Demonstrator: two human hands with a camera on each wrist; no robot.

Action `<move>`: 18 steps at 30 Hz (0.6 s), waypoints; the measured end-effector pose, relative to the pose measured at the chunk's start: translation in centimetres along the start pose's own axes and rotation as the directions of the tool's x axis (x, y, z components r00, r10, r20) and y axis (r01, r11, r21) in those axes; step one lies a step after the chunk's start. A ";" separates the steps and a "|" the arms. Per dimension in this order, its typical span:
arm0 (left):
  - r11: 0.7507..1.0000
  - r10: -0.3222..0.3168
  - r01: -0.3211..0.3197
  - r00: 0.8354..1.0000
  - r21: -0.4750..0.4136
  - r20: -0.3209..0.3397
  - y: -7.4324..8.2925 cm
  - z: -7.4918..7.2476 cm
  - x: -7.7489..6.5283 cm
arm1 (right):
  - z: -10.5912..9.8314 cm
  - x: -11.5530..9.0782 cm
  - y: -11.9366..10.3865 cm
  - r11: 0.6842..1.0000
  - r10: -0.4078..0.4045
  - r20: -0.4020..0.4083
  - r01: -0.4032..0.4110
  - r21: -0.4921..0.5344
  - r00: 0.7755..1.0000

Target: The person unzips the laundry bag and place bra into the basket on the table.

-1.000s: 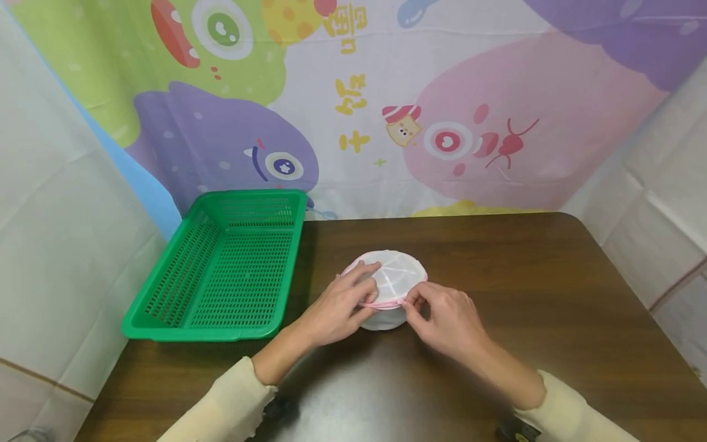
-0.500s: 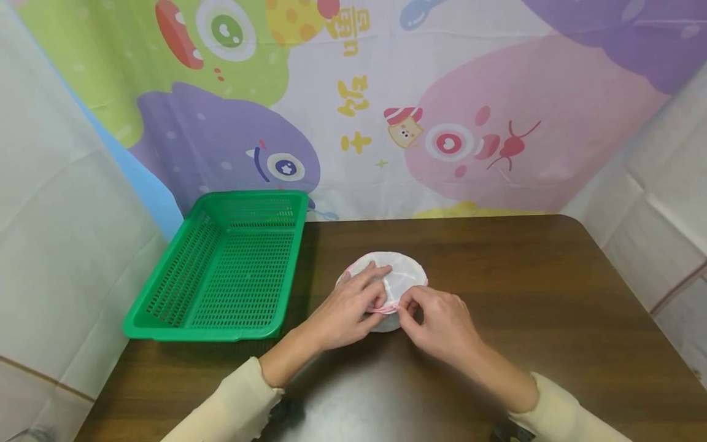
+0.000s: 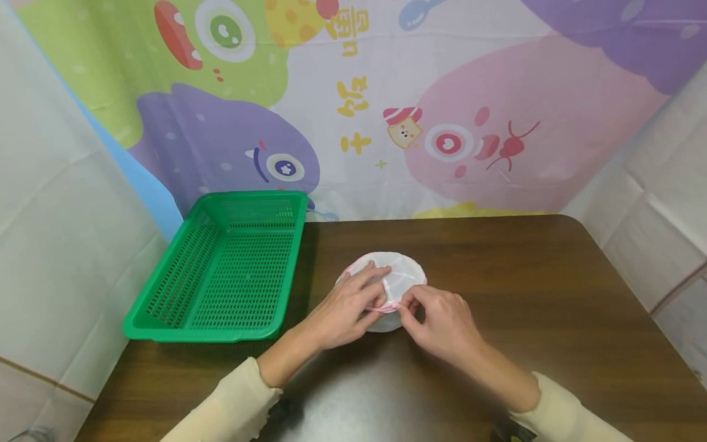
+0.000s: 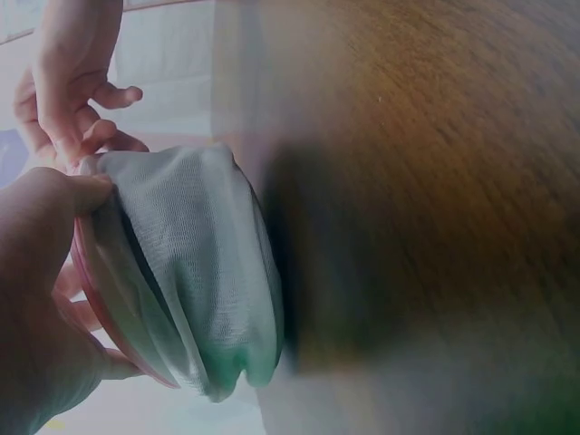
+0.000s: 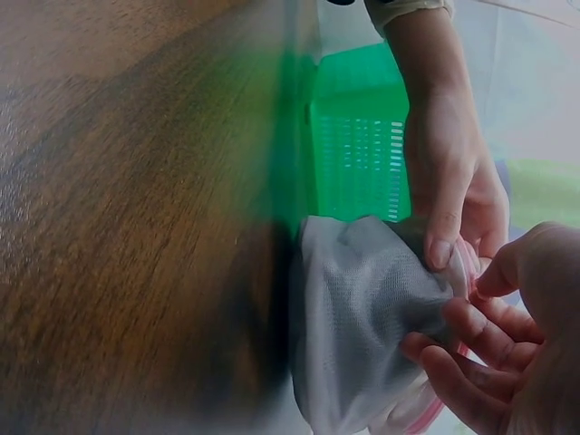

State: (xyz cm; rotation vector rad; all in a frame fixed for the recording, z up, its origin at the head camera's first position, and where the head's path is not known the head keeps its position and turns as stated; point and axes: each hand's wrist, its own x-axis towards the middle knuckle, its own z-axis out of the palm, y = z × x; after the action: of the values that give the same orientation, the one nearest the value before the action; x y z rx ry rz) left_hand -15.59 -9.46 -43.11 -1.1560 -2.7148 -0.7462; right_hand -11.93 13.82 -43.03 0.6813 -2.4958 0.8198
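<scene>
A round white mesh laundry bag (image 3: 405,270) with pink zipper trim (image 3: 390,307) stands on the brown table. My left hand (image 3: 353,307) lies over its left side, fingers spread on the top and thumb below the rim, gripping the near edge. In the left wrist view the bag's grey-looking mesh side (image 4: 190,245) sags in folds. My right hand (image 3: 442,316) pinches the pink trim at the near right edge between thumb and index finger; the zipper pull is hidden by the fingertips. Thumbs of both hands are close together at the rim in the right wrist view.
A green plastic basket (image 3: 289,270) with slotted walls stands on the left of the table (image 3: 525,294). Behind the table hangs a cartoon-printed cloth (image 3: 359,178). Pale walls flank both sides.
My right hand has moved a little left along the bag's rim, and my left hand has shifted slightly right over the top. Over the last half second both hands stay almost still.
</scene>
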 end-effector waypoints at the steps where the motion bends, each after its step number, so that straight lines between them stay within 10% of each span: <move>1: 1.000 0.004 -0.004 1.000 0.005 -0.002 0.0 -0.1 0.0 | 0.0 0.0 0.0 1.000 0.001 0.000 -0.001 0.000 1.000; 18: 1.000 -0.003 0.003 1.000 0.011 -0.018 -0.3 -0.4 0.0 | -0.2 0.1 0.0 1.000 0.012 0.012 -0.012 0.004 1.000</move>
State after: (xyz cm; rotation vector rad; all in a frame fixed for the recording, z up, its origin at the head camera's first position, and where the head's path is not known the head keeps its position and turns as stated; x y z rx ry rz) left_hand -15.85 -9.78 -42.86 -1.1377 -2.7034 -0.7377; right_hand -11.97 13.93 -42.88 0.6748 -2.5115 0.8273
